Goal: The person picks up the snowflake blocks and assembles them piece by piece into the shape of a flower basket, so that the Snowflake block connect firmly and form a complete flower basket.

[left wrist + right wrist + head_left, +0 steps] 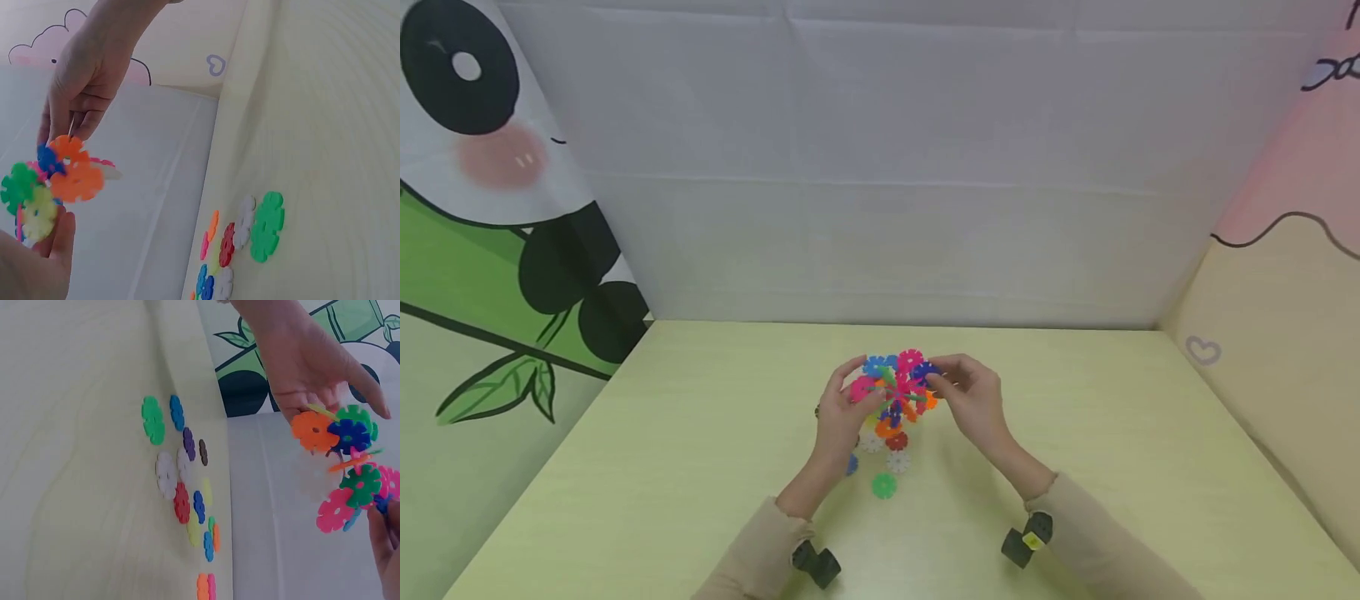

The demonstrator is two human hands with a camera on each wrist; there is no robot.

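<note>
A cluster of interlocking flower-shaped plastic discs (898, 390), in pink, orange, blue, green and yellow, is held up above the table between both hands. My left hand (841, 417) holds it from the left, thumb in front and fingers partly hidden behind. From the other side my right hand (976, 402) pinches a dark blue disc (923, 372) at the cluster's upper right. In the right wrist view that blue disc (382, 503) touches the cluster beside a green disc (361, 486). Whether it is slotted in cannot be seen.
Loose discs lie on the pale table (700, 467) below the cluster, among them a green disc (883, 486), a white disc (898, 462) and a red disc (897, 442). Several more in other colours show in the right wrist view. A white backdrop (880, 250) stands behind.
</note>
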